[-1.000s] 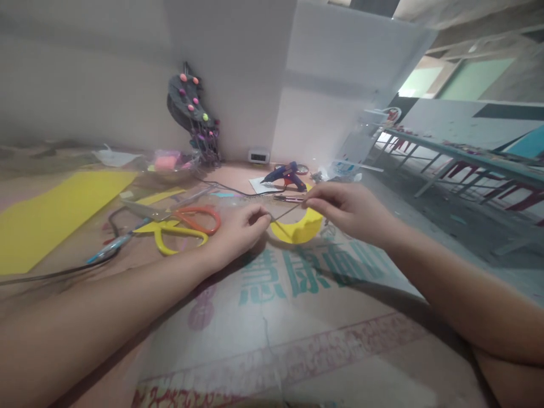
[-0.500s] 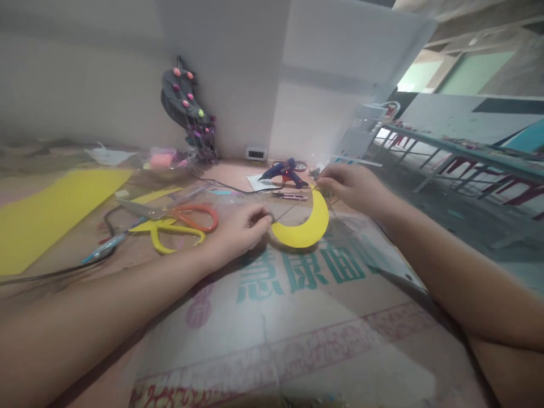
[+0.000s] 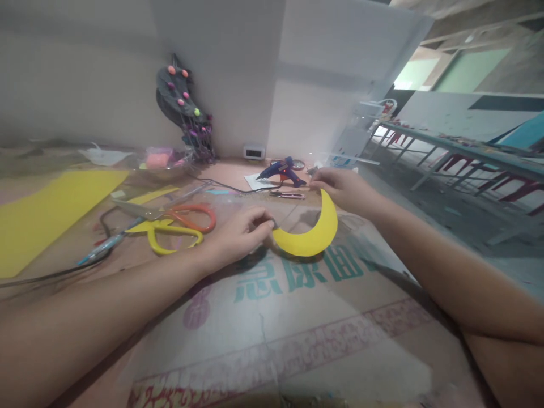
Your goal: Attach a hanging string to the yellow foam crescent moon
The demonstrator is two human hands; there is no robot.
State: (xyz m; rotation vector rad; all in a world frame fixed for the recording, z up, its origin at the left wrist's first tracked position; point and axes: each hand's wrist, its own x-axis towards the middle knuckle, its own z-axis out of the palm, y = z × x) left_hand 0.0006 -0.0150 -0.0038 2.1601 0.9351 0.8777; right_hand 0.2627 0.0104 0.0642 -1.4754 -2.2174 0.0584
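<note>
A yellow crescent (image 3: 312, 235) cut from foam sheet lies on the printed cardboard mat (image 3: 297, 317). My left hand (image 3: 240, 229) is curled shut beside the crescent's left tip, pinching a thin thread that I can barely make out. My right hand (image 3: 344, 187) is closed at the crescent's upper tip, fingers pinched together on the other end of the same thread. Just beyond my right hand sits a small pair of snips (image 3: 289, 195).
Orange and yellow scissors (image 3: 174, 224) lie left of my left hand, with a pen (image 3: 100, 249) and a black cable. A blue glue gun (image 3: 280, 170) rests on white paper near the wall. A yellow foam sheet (image 3: 51, 209) covers the far left. A dark beaded ornament (image 3: 182, 107) leans in the corner.
My right hand moved away from me and to the right, uncovering the crescent. My left hand stayed almost where it was, still pinched.
</note>
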